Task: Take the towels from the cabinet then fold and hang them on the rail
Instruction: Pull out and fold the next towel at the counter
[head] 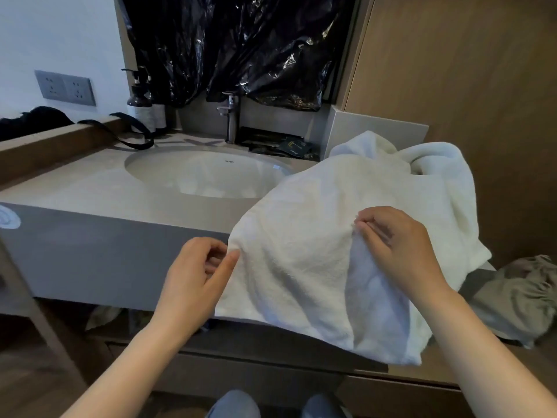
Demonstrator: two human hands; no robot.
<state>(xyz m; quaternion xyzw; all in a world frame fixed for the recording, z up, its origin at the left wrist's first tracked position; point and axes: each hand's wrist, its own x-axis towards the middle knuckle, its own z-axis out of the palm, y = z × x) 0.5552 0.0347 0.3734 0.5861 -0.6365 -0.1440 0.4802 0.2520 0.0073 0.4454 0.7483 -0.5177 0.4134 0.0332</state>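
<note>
The grey surface (90, 188) carries a white towel (316, 251), heaped at 3 o'clock from the sink (180, 167) and hanging over the front edge at 6 o'clock. The right hand (401, 245) pinches a raised fold of the towel in its grip. The left hand (193, 276) is at the towel's 9 o'clock edge, thumb touching it; if this grip pinches the cloth, I cannot tell.

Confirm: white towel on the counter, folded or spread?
Spread, not folded: the towel lies loose and rumpled over the counter edge, bunched at the back; the right hand pinches it.
</note>
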